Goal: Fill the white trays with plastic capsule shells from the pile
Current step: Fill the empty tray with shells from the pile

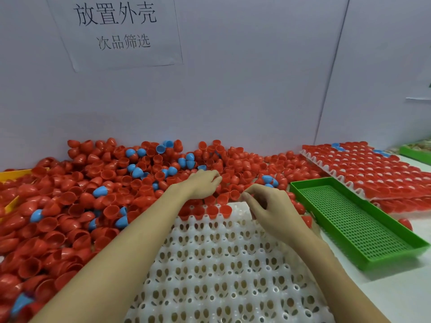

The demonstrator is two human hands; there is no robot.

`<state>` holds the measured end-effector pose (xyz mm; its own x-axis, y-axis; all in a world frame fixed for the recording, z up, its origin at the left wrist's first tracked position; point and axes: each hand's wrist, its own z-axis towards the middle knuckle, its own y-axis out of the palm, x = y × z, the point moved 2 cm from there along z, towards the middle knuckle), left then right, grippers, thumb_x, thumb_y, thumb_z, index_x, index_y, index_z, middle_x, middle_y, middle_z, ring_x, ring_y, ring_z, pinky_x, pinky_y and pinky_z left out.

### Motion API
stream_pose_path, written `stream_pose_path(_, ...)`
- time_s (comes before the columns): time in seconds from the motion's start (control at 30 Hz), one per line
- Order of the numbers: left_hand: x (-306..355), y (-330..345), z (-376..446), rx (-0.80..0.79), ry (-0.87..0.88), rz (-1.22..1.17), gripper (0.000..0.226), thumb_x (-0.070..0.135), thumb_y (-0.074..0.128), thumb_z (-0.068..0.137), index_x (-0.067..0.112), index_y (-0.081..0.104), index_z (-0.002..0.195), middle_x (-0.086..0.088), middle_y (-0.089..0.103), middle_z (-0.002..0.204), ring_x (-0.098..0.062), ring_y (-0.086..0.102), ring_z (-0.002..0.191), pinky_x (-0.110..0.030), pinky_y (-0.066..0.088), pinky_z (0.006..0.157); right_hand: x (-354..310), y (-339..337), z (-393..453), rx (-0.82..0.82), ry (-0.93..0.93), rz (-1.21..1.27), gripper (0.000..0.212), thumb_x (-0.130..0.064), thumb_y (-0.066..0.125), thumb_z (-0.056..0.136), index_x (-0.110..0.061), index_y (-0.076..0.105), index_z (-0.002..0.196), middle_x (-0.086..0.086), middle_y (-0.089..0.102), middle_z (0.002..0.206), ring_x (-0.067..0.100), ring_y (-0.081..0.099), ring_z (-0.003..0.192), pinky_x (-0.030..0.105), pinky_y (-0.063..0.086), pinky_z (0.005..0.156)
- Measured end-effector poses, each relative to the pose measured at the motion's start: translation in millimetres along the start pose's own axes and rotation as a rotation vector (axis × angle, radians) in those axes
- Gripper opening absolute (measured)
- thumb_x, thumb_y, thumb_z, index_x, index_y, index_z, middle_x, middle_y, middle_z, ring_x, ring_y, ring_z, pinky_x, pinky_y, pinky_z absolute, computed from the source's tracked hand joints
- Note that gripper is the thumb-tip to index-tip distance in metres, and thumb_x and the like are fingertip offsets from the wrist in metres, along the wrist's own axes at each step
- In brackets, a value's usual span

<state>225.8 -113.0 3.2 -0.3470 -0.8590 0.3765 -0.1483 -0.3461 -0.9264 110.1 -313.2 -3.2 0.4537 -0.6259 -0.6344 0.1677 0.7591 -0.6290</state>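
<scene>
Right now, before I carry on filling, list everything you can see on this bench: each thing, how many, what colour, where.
red shells: too many to count, red, piled left and far side
blue shells: a scattering, blue, mixed into pile
white tray: one, white, front centre, a few red shells in far row
green tray: one, green, right of white tray
filled trays: stacked, red-filled, far right
yellow tray: one, far left, mostly buried
paper sign: one, white, on wall
left hand: on pile
right hand: at white tray's far edge

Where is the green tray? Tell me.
In the head view the green tray lies on the right, just right of the right hand and the white tray, with a filled tray of red shells behind it.
</scene>
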Motion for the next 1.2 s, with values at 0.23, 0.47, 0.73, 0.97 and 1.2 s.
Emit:
stream_pose_path(0.23,13,-24,-57,0.429,0.069,-0.556,0.014,0.019,0.075,0.095,0.024,0.071,0.107,0.013,0.071,0.107,-0.004,0.066,0.101,-0.015,0.052,0.084,-1,-2,-1,0.009,0.029,0.001,0.016,-0.021,0.061,0.107,-0.022,0.074,0.098,-0.006,0.065,0.060,0.009,0.057,0.052,0.019,0.046,0.054)
stream_pose_path(0.47,40,-8,-157,0.402,0.124,-0.708,0.025,0.018,0.081,0.089,0.029,0.068,0.108,0.020,0.073,0.104,0.000,0.069,0.101,-0.010,0.051,0.088,-21,-5,-3,-0.262,0.179,0.726,0.032,-0.045,0.055,0.107,-0.027,0.071,0.127,0.005,0.074,0.096,0.028,0.072,0.078,0.026,0.052,0.056)
stream_pose_path(0.73,33,15,-185,0.648,0.125,-0.484,0.046,0.017,0.082,0.089,0.036,0.057,0.122,0.018,0.071,0.102,-0.002,0.066,0.110,-0.021,0.049,0.096,-30,0,-13,-0.583,0.087,0.582,0.035,-0.035,0.076,0.098,-0.029,0.070,0.132,-0.002,0.073,0.129,0.020,0.073,0.115,0.026,0.057,0.095)
stream_pose_path(0.97,32,19,-186,0.683,0.139,-0.559,0.061,0.026,0.081,0.090,0.044,0.046,0.137,0.025,0.057,0.132,-0.003,0.062,0.118,-0.009,0.045,0.097,-28,2,-11,-0.593,0.072,0.615,0.036,-0.026,0.081,0.095,-0.023,0.068,0.129,0.001,0.072,0.129,0.021,0.071,0.117,0.028,0.056,0.098)
stream_pose_path(1.2,32,19,-187,0.690,0.126,-0.614,0.044,0.024,0.079,0.092,0.031,0.057,0.130,0.021,0.068,0.112,-0.004,0.065,0.115,-0.015,0.048,0.098,-27,3,-12,-0.613,0.084,0.684,0.046,-0.020,0.080,0.097,-0.020,0.059,0.137,0.003,0.073,0.124,0.025,0.072,0.117,0.032,0.058,0.096)
